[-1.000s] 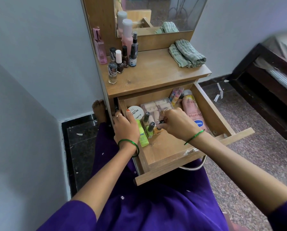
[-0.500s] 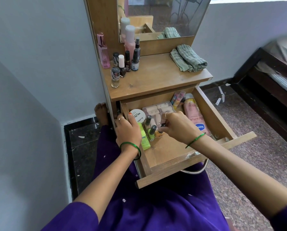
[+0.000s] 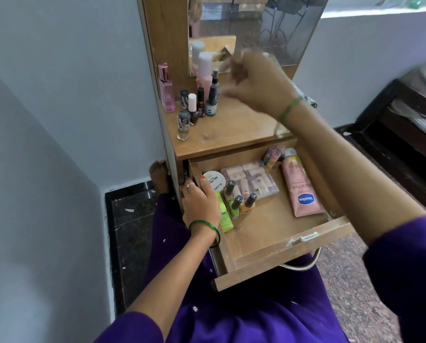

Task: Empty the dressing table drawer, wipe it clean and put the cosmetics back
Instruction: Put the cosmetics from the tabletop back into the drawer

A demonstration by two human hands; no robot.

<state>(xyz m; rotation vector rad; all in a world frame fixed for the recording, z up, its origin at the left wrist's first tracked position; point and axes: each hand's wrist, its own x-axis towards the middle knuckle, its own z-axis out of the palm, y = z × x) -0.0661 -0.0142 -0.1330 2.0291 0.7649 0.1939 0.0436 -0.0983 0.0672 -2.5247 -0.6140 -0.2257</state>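
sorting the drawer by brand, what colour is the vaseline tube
Pale pink with a blue logo; the Vaseline tube lies in the drawer, clearest in the head view.

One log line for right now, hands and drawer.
left hand: resting on drawer left wall | right hand: raised over tabletop, blurred, grip unclear | drawer: open, cosmetics inside
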